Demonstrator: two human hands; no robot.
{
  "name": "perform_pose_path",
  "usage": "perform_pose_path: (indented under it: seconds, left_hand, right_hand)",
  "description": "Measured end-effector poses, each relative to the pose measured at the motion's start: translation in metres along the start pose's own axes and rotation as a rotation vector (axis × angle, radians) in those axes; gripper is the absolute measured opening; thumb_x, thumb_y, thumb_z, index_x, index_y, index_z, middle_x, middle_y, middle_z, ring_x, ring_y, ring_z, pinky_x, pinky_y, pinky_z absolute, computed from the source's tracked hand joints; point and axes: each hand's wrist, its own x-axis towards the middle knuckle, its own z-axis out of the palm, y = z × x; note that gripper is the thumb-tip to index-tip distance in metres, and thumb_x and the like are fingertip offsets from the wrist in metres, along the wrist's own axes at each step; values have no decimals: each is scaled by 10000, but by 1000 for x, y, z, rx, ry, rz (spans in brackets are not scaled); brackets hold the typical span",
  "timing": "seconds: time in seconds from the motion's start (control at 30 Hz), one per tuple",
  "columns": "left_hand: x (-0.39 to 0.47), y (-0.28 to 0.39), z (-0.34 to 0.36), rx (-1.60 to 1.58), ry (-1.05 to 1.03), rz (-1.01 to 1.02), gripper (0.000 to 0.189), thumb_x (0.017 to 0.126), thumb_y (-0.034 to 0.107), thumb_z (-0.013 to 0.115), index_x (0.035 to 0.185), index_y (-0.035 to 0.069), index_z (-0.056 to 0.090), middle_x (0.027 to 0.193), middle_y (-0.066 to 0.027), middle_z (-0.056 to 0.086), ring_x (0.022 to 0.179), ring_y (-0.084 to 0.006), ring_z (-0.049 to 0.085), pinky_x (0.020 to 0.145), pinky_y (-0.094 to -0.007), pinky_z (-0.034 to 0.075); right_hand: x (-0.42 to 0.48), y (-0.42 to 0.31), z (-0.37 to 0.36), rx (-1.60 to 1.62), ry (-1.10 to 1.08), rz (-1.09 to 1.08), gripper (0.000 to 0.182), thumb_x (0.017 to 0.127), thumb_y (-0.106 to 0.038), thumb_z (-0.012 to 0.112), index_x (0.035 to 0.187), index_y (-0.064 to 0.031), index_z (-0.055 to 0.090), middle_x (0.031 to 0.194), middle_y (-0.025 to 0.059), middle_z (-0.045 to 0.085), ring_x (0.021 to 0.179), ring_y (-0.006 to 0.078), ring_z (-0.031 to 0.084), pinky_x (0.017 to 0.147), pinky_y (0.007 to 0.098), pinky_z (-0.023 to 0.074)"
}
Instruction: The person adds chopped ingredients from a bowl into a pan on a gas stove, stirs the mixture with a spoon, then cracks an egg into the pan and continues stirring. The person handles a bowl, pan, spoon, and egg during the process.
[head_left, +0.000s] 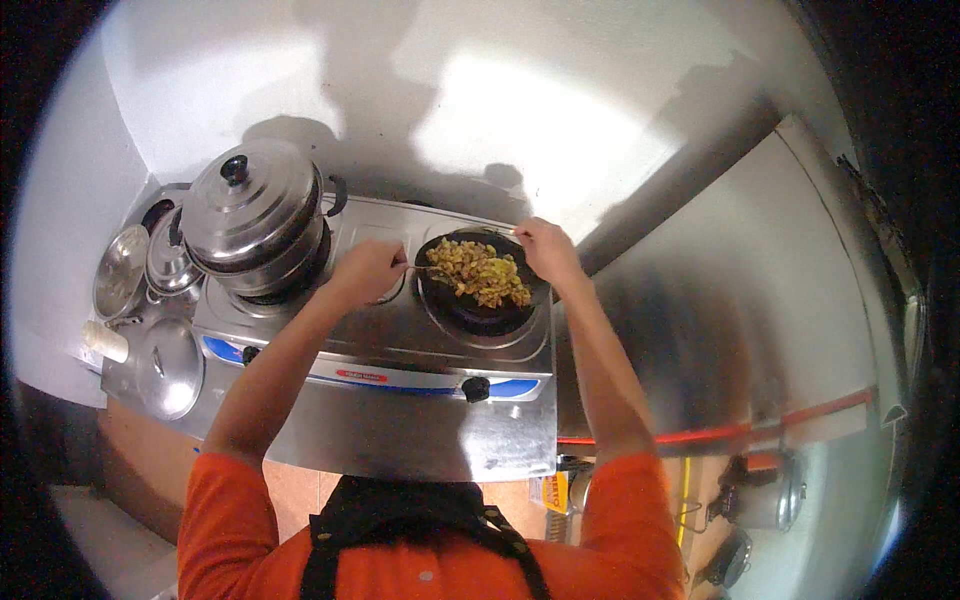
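A dark round pan (480, 321) rests on the right burner of a two-burner gas stove (375, 341). Chopped yellow-brown food (480, 274) is heaped in the pan, brighter yellow toward its right side. My left hand (373, 270) comes in from the pan's left, its fingers closed around a thin metal utensil (421, 268) whose far end reaches the food. At the pan's upper right rim, my right hand (546, 249) pinches a second thin utensil (507, 231). The tip of that one is hard to make out.
A lidded metal pot (259, 225) stands on the left burner. Metal lids (171, 367) and other cookware (124, 274) crowd the left side, near a pale cup-like object (105, 341). Stove knobs (475, 388) face me. A wall rises behind; a metal panel (675, 337) adjoins on the right.
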Motion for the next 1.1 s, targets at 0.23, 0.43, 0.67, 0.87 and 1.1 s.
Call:
perform_pose_path:
  seconds: [0.23,0.43,0.67,0.87,1.1]
  left_hand:
    - [10,-12,-1,2,15,19,180,846,218,676,882,42,684,847,-180,684,819,-381,650,734,-458,501]
    - [31,-1,6,109,-95,110,178,844,207,645,896,42,685,849,-192,681,835,-385,652,761,-483,506]
    - [51,28,27,98,-31,83,220,866,241,611,908,34,676,868,-208,678,865,-400,647,772,-501,503]
    - [52,11,16,-34,19,21,205,861,232,626,896,34,668,850,-189,673,819,-374,649,734,-471,507]
    - [62,12,21,125,-218,288,167,847,202,624,867,41,665,841,-181,673,813,-380,644,726,-465,507]
  right_hand:
    - [7,8,-6,-107,-110,64,91,854,-102,586,910,-62,646,880,166,671,846,368,647,716,443,507]
    - [4,43,13,-112,-231,51,120,855,-122,601,910,-51,680,809,146,699,718,311,681,677,402,526]
    - [-20,23,-23,202,-108,44,51,863,-59,617,905,-41,640,839,126,680,744,262,660,682,358,509]
    - [-64,19,-47,101,62,145,44,836,-65,599,859,-49,634,846,188,677,833,375,660,741,447,519]
    - [-71,41,1,1,-90,471,156,837,-201,638,890,-61,679,855,198,688,837,369,673,768,459,521]
